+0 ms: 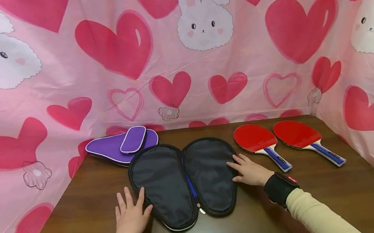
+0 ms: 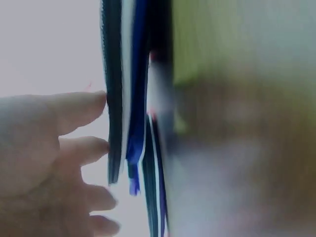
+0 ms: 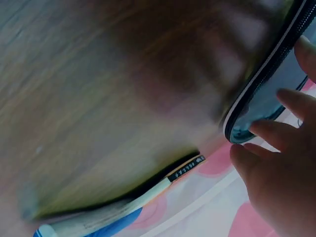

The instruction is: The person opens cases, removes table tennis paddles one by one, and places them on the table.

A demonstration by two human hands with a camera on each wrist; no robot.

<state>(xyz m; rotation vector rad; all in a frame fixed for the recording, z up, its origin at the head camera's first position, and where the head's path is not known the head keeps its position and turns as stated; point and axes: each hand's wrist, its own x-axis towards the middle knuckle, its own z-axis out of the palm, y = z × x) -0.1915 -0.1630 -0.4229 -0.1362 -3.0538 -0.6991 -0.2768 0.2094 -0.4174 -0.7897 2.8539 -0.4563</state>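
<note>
A black paddle case (image 1: 162,182) lies spread open on the table, its two halves joined along a blue strip (image 1: 192,185) with a zipper pull (image 1: 201,209) at the near end. My left hand (image 1: 129,216) touches the left half's outer edge, fingers spread. On the right half's outer edge rest the fingertips of my right hand (image 1: 251,169), also spread. The right wrist view shows those fingers by the zipped rim (image 3: 261,74). Two red table tennis paddles (image 1: 255,138) (image 1: 297,134) with blue and white handles lie to the right.
Behind the case's left half lies a purple paddle case (image 1: 108,146) with a small purple pouch (image 1: 133,140) on it. The brown wooden table (image 1: 77,217) meets a pink curtain (image 1: 170,61) with hearts and rabbits at the back and sides.
</note>
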